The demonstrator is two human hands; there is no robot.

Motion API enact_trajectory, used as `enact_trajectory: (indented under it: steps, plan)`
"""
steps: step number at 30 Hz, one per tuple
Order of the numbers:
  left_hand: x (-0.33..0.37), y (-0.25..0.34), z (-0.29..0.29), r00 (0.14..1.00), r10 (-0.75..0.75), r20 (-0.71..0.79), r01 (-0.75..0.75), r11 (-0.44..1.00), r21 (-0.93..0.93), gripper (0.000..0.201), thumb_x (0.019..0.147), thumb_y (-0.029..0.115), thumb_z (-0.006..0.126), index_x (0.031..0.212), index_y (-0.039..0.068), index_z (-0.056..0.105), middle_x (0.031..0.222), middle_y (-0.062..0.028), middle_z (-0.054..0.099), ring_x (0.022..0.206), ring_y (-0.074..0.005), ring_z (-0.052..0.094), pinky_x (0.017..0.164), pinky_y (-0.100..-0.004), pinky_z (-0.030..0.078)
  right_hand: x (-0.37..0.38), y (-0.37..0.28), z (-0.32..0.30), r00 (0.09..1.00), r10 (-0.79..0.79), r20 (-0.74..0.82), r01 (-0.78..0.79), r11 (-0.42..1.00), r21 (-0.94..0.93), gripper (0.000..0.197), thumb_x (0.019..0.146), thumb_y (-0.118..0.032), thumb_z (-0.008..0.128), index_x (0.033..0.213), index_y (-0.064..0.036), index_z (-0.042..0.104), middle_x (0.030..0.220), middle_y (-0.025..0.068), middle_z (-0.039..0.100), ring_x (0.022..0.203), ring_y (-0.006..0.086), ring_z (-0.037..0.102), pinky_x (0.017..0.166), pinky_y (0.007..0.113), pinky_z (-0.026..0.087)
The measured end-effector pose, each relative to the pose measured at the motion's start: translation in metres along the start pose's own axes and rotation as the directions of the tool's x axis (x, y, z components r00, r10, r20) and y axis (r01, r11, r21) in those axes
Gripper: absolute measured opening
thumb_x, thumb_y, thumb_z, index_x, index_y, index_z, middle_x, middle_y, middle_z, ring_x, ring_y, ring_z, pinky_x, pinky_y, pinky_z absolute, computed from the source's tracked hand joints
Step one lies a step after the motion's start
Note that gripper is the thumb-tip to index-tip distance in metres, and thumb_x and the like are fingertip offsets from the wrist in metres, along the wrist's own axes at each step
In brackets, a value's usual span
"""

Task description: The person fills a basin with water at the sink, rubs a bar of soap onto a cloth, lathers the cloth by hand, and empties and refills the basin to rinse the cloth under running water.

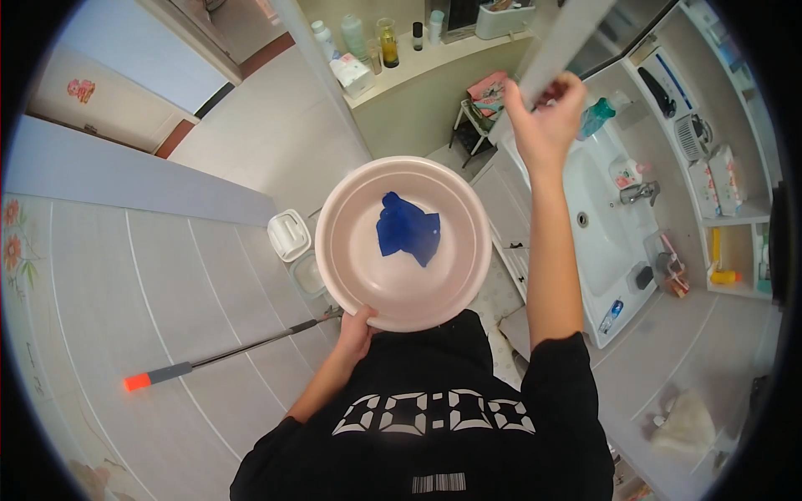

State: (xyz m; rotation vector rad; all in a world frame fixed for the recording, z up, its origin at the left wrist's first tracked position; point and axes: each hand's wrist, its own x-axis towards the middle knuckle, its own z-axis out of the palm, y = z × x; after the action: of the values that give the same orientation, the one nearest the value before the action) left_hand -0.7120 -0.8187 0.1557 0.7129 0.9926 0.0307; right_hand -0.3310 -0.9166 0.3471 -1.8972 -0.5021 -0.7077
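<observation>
A pale pink plastic basin is held in front of my body. A crumpled dark blue cloth lies on its bottom. My left hand is closed on the basin's near left rim. My right hand reaches up and away to the right, at the edge of a white door panel. Its thumb is on the left side of that edge and its curled fingers are on the right, so it appears to grip it. Part of the contact is hidden behind the fingers.
To the right is a white washbasin with a chrome tap and shelves beyond. Bottles line a ledge at the back. A long-handled pole leans on the left. A white lidded bin stands beside the basin.
</observation>
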Motion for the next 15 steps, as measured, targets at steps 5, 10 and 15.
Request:
enact_trajectory:
  steps: [5,10,15]
  plan:
    - [-0.004,-0.008,-0.018,0.997,-0.054,0.061,0.051,0.997,0.059,0.054,0.077,0.007,0.056,0.128,-0.003,0.042,0.111,-0.0145,0.059,0.094,-0.0285,0.065,0.073,-0.0413,0.059,0.005,0.003,0.025,0.997,-0.072,-0.012,0.071,0.995,-0.074,0.061,0.07,-0.026,0.083,0.112,0.0,0.048,0.1,0.0121,0.052,0.088,0.0248,0.054,0.078,0.036,0.047]
    - [-0.003,0.009,0.001,0.989,-0.05,0.136,0.03,0.989,0.148,0.057,0.073,0.006,0.056,0.127,-0.004,0.044,0.111,-0.0161,0.058,0.096,-0.0308,0.063,0.072,-0.0418,0.058,-0.052,0.041,-0.039,0.983,-0.034,0.183,0.001,0.984,0.177,0.055,0.081,-0.011,0.072,0.13,-0.0033,0.047,0.113,0.0096,0.054,0.095,0.0194,0.055,0.081,0.031,0.046]
    - [0.005,0.021,0.061,0.954,-0.164,0.252,0.06,0.926,0.374,0.059,0.074,0.008,0.057,0.129,-0.004,0.043,0.113,-0.0173,0.058,0.1,-0.03,0.062,0.078,-0.0419,0.057,-0.162,0.112,-0.187,0.904,0.422,0.071,-0.413,0.903,-0.118,0.053,0.084,-0.008,0.068,0.134,-0.0082,0.048,0.117,0.0096,0.054,0.096,0.0173,0.056,0.081,0.032,0.048]
